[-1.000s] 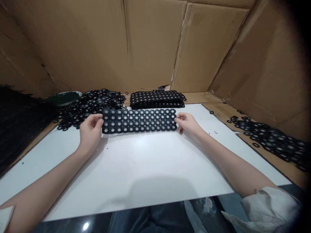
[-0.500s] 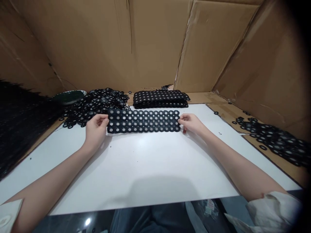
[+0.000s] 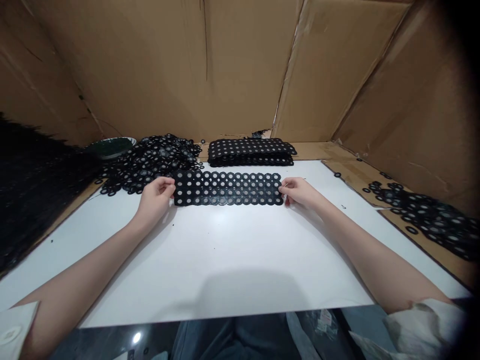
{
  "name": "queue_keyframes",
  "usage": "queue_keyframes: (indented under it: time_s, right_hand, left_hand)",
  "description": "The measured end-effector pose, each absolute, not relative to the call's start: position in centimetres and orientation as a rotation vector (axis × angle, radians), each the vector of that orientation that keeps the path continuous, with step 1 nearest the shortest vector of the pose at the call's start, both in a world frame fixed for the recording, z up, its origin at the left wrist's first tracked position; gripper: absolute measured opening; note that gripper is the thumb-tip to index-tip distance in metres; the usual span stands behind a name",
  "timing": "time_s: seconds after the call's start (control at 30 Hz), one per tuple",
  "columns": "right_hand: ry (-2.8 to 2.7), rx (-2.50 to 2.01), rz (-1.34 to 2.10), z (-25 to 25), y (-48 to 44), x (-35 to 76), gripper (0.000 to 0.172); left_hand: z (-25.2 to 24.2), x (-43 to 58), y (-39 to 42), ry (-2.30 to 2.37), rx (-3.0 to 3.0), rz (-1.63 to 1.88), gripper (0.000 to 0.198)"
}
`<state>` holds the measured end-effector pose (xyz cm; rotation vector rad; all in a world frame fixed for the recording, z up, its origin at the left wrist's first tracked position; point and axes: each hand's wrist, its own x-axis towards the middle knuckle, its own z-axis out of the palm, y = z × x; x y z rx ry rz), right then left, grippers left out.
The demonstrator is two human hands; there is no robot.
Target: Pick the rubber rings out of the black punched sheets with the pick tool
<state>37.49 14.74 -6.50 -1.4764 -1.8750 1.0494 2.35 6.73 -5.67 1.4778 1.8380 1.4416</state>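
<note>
A black strip of joined rings (image 3: 228, 189), several rows deep, is stretched flat between my two hands over the white tabletop. My left hand (image 3: 158, 195) pinches its left end between thumb and fingers. At the opposite end, my right hand (image 3: 297, 191) grips the edge the same way. White shows through the ring holes. Just behind the strip lies a stack of similar black ring panels (image 3: 251, 151), its upper layer lifted a little at the right.
Loose black rings form a heap (image 3: 161, 159) at the back left, beside a green-lined bowl (image 3: 112, 147). More rings (image 3: 431, 215) lie on cardboard at the right. A dark bristly mass (image 3: 33, 185) fills the left side. Cardboard walls (image 3: 240, 65) enclose the white table (image 3: 217, 265).
Both hands still hold the strip's ends. The whole view has shifted slightly, so hands and strip appear a little further right. The strip's tilt and shine differ a bit.
</note>
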Motion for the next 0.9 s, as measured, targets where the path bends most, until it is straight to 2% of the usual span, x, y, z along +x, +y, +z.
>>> queue_keyframes:
  time_s: [0.23,0.5,0.73,0.9]
  right_hand:
    - [-1.872,-1.531,1.134,-6.0,14.7,37.5,0.012]
    - [-1.797,-1.543,1.158,-5.9,14.8,37.6,0.015]
    - [-1.878,-1.573,1.087,-6.7,15.4,38.3,0.014]
    - [-2.022,-1.607,0.883,-7.0,15.9,38.8,0.01]
  left_hand:
    - [-5.6,2.4,6.9,1.722,1.339,1.458,0.005]
    - [-5.8,2.6,6.9,1.498,1.041,1.409,0.014]
    - [-6.0,2.7,6.9,1.664,1.37,1.371,0.011]
    - [-6.5,2.2,7.1,1.705,1.558,1.264,0.011]
